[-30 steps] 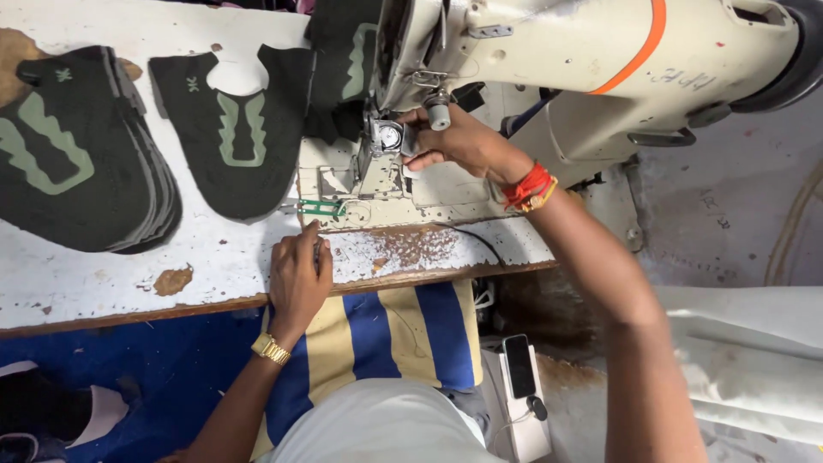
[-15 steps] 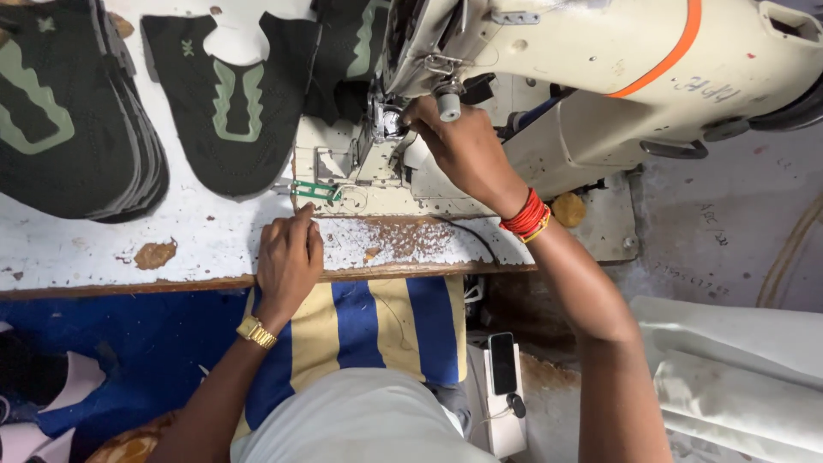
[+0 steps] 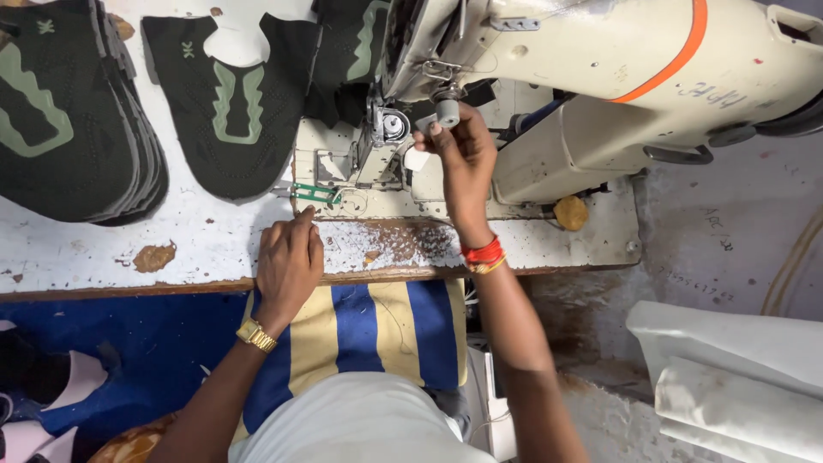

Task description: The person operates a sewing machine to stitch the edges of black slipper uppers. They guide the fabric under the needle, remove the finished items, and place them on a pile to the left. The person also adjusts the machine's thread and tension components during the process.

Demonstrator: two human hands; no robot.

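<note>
A cream sewing machine [image 3: 600, 77] with an orange stripe stands on a worn white table [image 3: 206, 249]. My right hand [image 3: 463, 159], red bands at its wrist, reaches up under the machine head and pinches a small grey knob [image 3: 447, 111] near the needle area [image 3: 390, 129]. My left hand [image 3: 289, 261], with a gold watch, rests on the table's front edge with its fingers curled, forefinger pointing at a small green tool [image 3: 315, 194] on the machine bed. It holds nothing. A black shoe upper with pale green markings [image 3: 227, 111] lies flat just left of the machine.
A stack of the same black uppers [image 3: 69, 120] sits at the far left, another piece [image 3: 347, 60] behind the machine head. Blue and yellow striped cloth [image 3: 369, 330] covers my lap. Rolled white material [image 3: 737, 386] lies on the floor at the right.
My right hand has shifted from the needle area up to the grey knob. My left hand stayed on the table edge; the camera moved closer.
</note>
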